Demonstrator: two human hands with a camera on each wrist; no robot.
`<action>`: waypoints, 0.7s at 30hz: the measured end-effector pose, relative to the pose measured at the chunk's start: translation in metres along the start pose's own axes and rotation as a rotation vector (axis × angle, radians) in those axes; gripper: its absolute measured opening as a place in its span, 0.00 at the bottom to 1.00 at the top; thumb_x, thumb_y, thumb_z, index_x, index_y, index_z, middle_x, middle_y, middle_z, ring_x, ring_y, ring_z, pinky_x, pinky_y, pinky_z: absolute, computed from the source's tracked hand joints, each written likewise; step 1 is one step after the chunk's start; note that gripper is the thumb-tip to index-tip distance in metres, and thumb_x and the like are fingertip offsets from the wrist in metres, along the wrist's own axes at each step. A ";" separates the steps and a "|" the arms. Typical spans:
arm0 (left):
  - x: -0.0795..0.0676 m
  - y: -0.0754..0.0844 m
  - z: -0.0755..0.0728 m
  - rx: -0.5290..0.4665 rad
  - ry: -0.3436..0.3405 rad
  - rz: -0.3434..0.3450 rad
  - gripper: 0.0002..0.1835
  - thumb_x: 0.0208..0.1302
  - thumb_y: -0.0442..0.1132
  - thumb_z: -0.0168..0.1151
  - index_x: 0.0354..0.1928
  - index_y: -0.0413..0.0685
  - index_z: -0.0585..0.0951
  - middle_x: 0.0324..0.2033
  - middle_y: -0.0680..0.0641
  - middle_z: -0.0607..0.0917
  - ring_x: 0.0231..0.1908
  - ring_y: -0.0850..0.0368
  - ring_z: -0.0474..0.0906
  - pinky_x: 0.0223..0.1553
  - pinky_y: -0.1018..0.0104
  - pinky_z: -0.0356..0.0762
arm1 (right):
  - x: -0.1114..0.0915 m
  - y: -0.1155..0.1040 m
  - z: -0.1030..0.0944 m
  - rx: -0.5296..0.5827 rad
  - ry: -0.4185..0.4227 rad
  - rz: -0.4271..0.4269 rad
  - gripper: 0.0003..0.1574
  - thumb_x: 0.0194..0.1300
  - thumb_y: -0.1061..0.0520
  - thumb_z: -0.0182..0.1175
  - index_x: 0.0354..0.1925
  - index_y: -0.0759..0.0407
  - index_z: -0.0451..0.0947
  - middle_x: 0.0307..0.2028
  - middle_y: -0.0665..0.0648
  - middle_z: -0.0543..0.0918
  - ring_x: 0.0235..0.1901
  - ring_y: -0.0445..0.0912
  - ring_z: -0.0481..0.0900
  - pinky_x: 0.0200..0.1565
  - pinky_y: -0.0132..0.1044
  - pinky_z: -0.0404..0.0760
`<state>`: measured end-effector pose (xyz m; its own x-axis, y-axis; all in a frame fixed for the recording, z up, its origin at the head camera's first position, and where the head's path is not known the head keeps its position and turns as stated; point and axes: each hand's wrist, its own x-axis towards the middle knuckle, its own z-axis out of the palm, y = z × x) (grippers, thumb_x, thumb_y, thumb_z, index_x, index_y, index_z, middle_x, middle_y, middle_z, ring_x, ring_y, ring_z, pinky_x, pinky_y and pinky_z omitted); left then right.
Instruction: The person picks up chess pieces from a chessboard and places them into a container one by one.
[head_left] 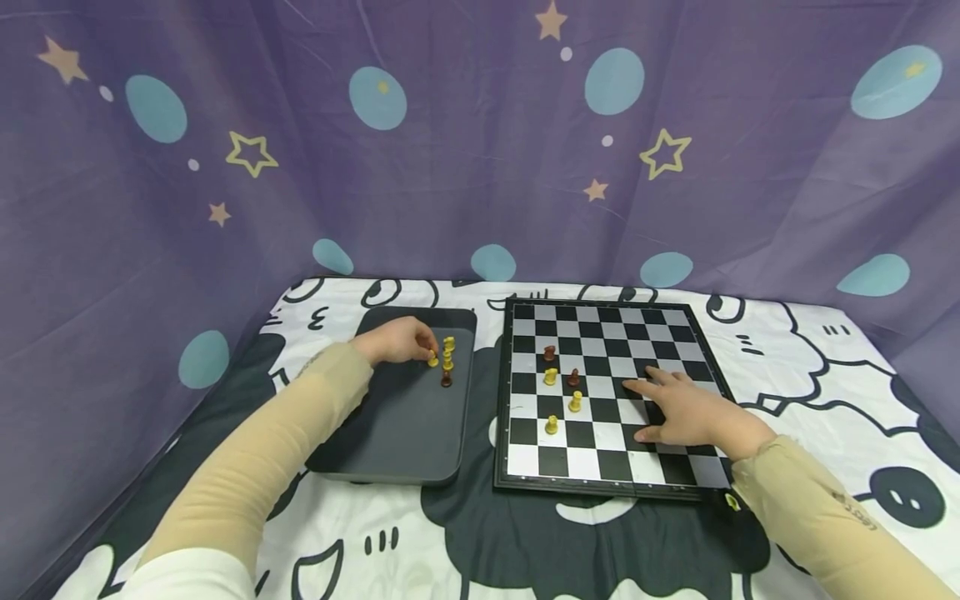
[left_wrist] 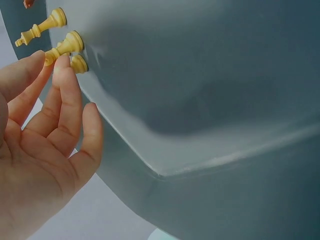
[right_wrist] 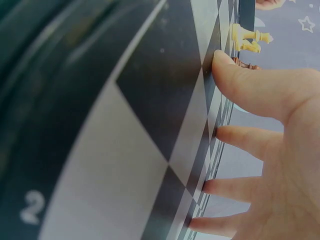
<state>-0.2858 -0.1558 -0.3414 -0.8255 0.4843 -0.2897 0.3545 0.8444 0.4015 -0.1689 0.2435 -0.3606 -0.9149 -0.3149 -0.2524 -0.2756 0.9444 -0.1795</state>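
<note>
My left hand [head_left: 399,340] reaches over the dark grey tray [head_left: 397,433] and pinches a yellow chess piece [head_left: 432,361] by its top. In the left wrist view that piece [left_wrist: 71,43] stands between thumb and fingertips, its base at the tray floor. Beside it in the tray are a yellow king [left_wrist: 45,26], another yellow piece [head_left: 449,342] and a brown piece [head_left: 446,378]. Fingers spread, my right hand [head_left: 686,408] rests on the chessboard [head_left: 611,437] and holds nothing; in the right wrist view its fingertips [right_wrist: 223,132] touch the squares.
Yellow pieces [head_left: 575,402] and brown pieces [head_left: 550,353] stand on the board's left half. The tray lies left of the board on a black-and-white cartoon cloth [head_left: 382,542]. A purple curtain [head_left: 450,192] with stars hangs behind.
</note>
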 end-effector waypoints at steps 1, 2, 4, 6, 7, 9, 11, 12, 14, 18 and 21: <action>-0.001 0.000 -0.001 -0.001 0.001 0.001 0.09 0.64 0.34 0.59 0.43 0.39 0.83 0.38 0.43 0.85 0.38 0.54 0.79 0.43 0.59 0.76 | 0.000 0.000 0.000 0.000 0.000 0.001 0.50 0.50 0.37 0.69 0.66 0.55 0.66 0.66 0.77 0.58 0.62 0.77 0.55 0.52 0.71 0.64; -0.001 0.000 -0.001 0.002 0.004 0.004 0.09 0.64 0.34 0.59 0.43 0.39 0.83 0.38 0.43 0.85 0.38 0.54 0.79 0.43 0.59 0.76 | 0.000 0.000 0.000 0.000 -0.001 0.001 0.50 0.50 0.37 0.69 0.66 0.55 0.66 0.66 0.77 0.58 0.62 0.78 0.55 0.52 0.71 0.64; -0.002 -0.001 -0.002 0.005 0.007 0.004 0.09 0.64 0.34 0.59 0.43 0.38 0.83 0.38 0.43 0.85 0.38 0.53 0.79 0.44 0.59 0.76 | 0.000 0.000 0.001 0.001 0.000 0.001 0.50 0.50 0.37 0.69 0.66 0.55 0.66 0.66 0.77 0.58 0.62 0.78 0.55 0.53 0.71 0.64; -0.003 -0.001 -0.003 0.002 0.012 0.002 0.10 0.64 0.34 0.59 0.44 0.38 0.83 0.39 0.43 0.85 0.39 0.53 0.80 0.44 0.58 0.77 | 0.000 0.001 0.001 0.002 -0.001 0.001 0.50 0.50 0.37 0.69 0.66 0.55 0.66 0.66 0.77 0.58 0.62 0.78 0.55 0.53 0.71 0.64; -0.004 -0.001 -0.003 -0.004 0.016 0.003 0.10 0.65 0.35 0.58 0.45 0.39 0.83 0.39 0.43 0.85 0.40 0.53 0.80 0.45 0.58 0.77 | 0.000 0.000 0.001 0.003 -0.001 0.003 0.50 0.50 0.37 0.69 0.66 0.55 0.66 0.66 0.77 0.58 0.62 0.78 0.55 0.53 0.71 0.64; -0.004 -0.001 -0.004 -0.016 0.023 0.002 0.10 0.65 0.34 0.58 0.45 0.39 0.83 0.40 0.43 0.85 0.40 0.52 0.80 0.45 0.58 0.77 | 0.000 0.000 0.001 0.005 -0.003 0.003 0.50 0.50 0.37 0.69 0.66 0.55 0.66 0.66 0.77 0.58 0.62 0.78 0.55 0.53 0.71 0.64; -0.005 -0.002 -0.005 -0.033 0.030 0.006 0.10 0.65 0.35 0.58 0.45 0.39 0.82 0.39 0.43 0.85 0.39 0.52 0.80 0.44 0.58 0.77 | 0.000 0.000 0.001 0.006 -0.004 0.004 0.49 0.50 0.37 0.69 0.66 0.56 0.66 0.66 0.77 0.58 0.62 0.78 0.55 0.53 0.71 0.64; -0.005 -0.002 -0.006 -0.038 0.036 0.012 0.10 0.65 0.34 0.57 0.45 0.38 0.82 0.39 0.43 0.86 0.39 0.52 0.80 0.43 0.58 0.77 | 0.000 0.000 0.001 0.006 -0.003 0.004 0.49 0.50 0.37 0.69 0.66 0.56 0.67 0.66 0.77 0.58 0.62 0.78 0.55 0.53 0.71 0.64; -0.006 -0.001 -0.008 -0.051 0.048 0.016 0.10 0.65 0.34 0.57 0.45 0.37 0.82 0.39 0.42 0.86 0.38 0.52 0.80 0.42 0.59 0.77 | 0.000 0.000 0.000 0.006 0.000 0.001 0.49 0.50 0.38 0.69 0.66 0.56 0.67 0.66 0.77 0.58 0.62 0.78 0.55 0.53 0.71 0.64; -0.008 0.000 -0.011 -0.061 0.064 0.017 0.11 0.66 0.35 0.58 0.45 0.37 0.82 0.40 0.41 0.85 0.40 0.51 0.80 0.43 0.58 0.77 | 0.000 0.000 0.000 0.003 0.005 0.000 0.49 0.50 0.38 0.69 0.65 0.56 0.67 0.66 0.77 0.59 0.62 0.78 0.56 0.53 0.71 0.63; -0.009 0.000 -0.012 -0.067 0.070 0.020 0.11 0.66 0.36 0.58 0.46 0.37 0.82 0.41 0.41 0.85 0.41 0.50 0.80 0.44 0.56 0.77 | 0.000 0.000 0.000 0.003 0.002 0.001 0.49 0.50 0.38 0.69 0.66 0.56 0.67 0.66 0.77 0.59 0.62 0.78 0.55 0.53 0.71 0.63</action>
<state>-0.2835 -0.1631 -0.3288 -0.8483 0.4814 -0.2206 0.3426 0.8166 0.4645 -0.1689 0.2431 -0.3611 -0.9160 -0.3134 -0.2505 -0.2735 0.9445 -0.1819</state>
